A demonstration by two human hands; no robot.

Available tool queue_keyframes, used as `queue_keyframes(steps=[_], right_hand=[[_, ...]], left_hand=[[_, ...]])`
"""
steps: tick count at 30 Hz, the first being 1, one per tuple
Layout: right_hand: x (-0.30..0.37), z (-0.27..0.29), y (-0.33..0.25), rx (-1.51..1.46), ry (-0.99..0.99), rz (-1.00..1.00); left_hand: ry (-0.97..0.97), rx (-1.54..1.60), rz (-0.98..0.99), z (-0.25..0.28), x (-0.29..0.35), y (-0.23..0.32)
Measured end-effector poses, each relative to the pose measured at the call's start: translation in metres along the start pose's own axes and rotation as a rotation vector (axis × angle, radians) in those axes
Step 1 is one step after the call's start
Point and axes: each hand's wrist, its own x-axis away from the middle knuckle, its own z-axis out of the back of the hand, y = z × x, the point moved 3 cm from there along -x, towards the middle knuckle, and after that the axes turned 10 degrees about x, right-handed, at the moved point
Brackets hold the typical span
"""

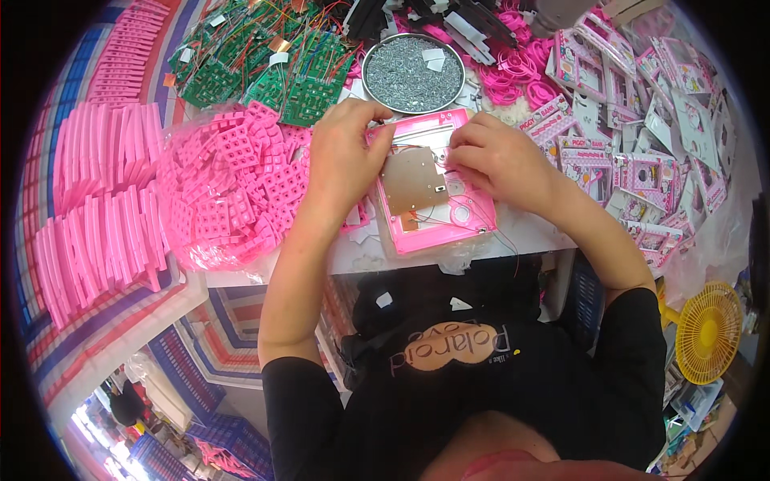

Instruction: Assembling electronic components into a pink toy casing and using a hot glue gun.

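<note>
A pink plastic panel (411,239) with a printed front and rectangular openings lies in front of me on a clear bag. On it rests a brown-grey flat board (411,181) with small holes near its edges. My left hand (346,154) is closed at the panel's upper left edge, its thumb by the board's corner. My right hand (504,163) has its fingers pinched together over the panel's right side, beside the board. What they pinch is hidden. Thin wires (499,228) trail from below that hand across the panel's right edge.
At left are a bag of pink keypads (233,180) and stacked pink plastic pieces (104,240). Green circuit boards (309,88) with wires and a round tray of screws (413,74) lie behind. Printed cards (589,164) pile up at right, near a yellow fan (709,333).
</note>
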Motion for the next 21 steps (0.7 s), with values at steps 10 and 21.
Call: queue_keyframes(steps=[10, 21], right_hand=[[-0.014, 0.017, 0.009, 0.064, -0.119, -0.042], [0.013, 0.008, 0.011, -0.064, 0.08, -0.139]], left_hand=[[0.077, -0.141, -0.162, -0.01, 0.014, 0.031], [-0.131, -0.201, -0.148, -0.053, 0.014, 0.046]])
